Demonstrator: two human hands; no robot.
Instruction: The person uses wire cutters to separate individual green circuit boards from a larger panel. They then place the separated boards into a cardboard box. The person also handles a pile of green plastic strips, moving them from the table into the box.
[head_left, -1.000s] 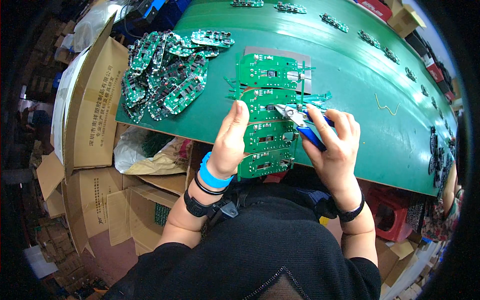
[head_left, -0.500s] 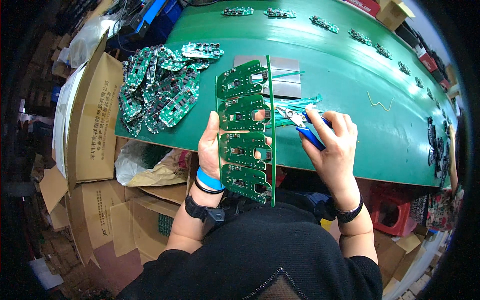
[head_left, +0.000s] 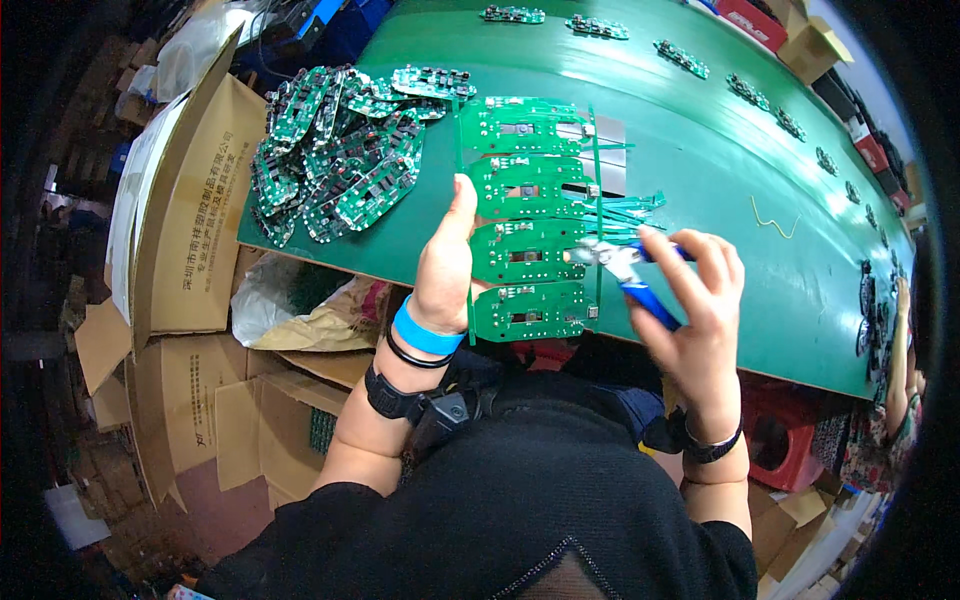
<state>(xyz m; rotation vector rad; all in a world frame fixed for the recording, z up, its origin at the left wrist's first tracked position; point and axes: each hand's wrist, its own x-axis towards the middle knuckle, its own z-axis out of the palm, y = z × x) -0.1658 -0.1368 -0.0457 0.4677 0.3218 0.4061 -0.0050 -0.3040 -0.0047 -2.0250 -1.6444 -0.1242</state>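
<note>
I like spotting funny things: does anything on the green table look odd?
Yes: one thin, bent yellow strand lies loose, right of the blue-handled metal cutters. Its colour and squiggle stand out against the flat green tabletop.

Green boards (head_left: 500, 242), green table (head_left: 780, 290), blue handles (head_left: 652, 306).
The 4 joined boards carry white markings; the heap of boards (head_left: 380, 172) mixes green, black and white. Cutters (head_left: 618, 262) are silver above their handles. The wristband (head_left: 425, 334) is bright blue, the 2 watches (head_left: 390, 398) black, the shirt (head_left: 500, 490) black with a pale dotted peak. Carton (head_left: 205, 200) brown with dark print, stool (head_left: 785, 430) red, wire (head_left: 774, 222) yellow, plate (head_left: 612, 178) grey.
</note>
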